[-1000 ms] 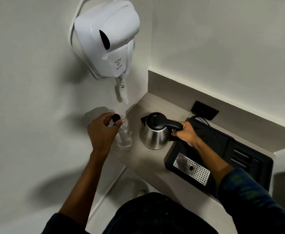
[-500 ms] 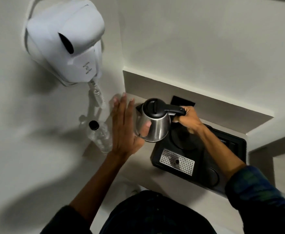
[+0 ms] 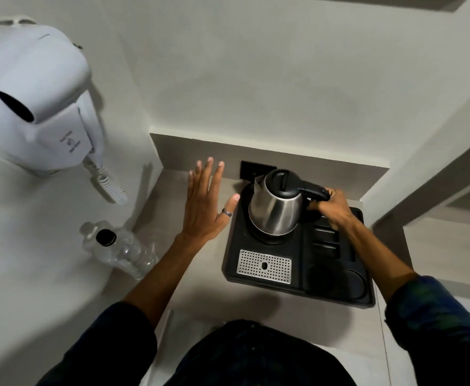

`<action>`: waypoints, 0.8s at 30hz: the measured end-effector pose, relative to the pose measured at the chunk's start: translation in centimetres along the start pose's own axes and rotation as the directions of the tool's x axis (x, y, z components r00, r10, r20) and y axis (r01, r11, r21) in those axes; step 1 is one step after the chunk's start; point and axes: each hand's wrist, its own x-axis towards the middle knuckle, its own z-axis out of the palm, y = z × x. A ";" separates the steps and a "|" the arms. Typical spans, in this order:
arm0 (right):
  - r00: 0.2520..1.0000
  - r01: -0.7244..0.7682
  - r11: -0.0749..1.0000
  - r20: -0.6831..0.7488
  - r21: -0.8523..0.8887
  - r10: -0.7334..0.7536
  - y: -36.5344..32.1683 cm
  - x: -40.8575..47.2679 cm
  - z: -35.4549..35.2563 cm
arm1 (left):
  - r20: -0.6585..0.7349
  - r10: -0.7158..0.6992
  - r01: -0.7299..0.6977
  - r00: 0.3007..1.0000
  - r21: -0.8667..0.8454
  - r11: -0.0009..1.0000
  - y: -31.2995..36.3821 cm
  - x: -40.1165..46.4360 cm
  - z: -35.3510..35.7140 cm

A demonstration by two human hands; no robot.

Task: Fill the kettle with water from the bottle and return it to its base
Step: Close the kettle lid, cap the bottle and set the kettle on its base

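Observation:
A steel kettle [image 3: 274, 211] with a black lid and handle stands over the round base [image 3: 267, 239] at the back left of a black tray [image 3: 298, 286]. My right hand [image 3: 331, 208] grips the kettle's handle. My left hand [image 3: 204, 204] is flat and open, fingers spread, just left of the kettle and not touching it. A clear plastic water bottle [image 3: 122, 250] with its black cap on stands on the counter by the left wall, apart from both hands.
A white wall-mounted hair dryer [image 3: 30, 107] with a coiled cord hangs on the left wall above the bottle. The tray has a perforated metal drip grille [image 3: 264, 266] at its front. A black wall socket [image 3: 253, 168] sits behind the kettle.
My left hand let go of the capped bottle and opened beside the kettle. My right hand carried the kettle from the counter to the right, onto the tray's base.

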 end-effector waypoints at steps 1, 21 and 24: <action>1.000 -0.006 1.000 -0.009 0.009 0.006 0.3 0.0 0.0 | 0.011 -0.005 0.005 1.000 0.001 1.000 0.0 0.0 0.2; 0.991 0.121 0.990 0.063 -0.078 -0.116 1.5 0.4 0.2 | 0.022 -0.058 0.060 0.998 -0.073 0.996 0.6 -0.1 1.9; 0.991 0.133 0.991 -0.028 -0.020 -0.134 2.4 -0.2 0.9 | 0.032 -0.062 0.064 0.998 -0.075 0.995 0.7 -0.4 2.1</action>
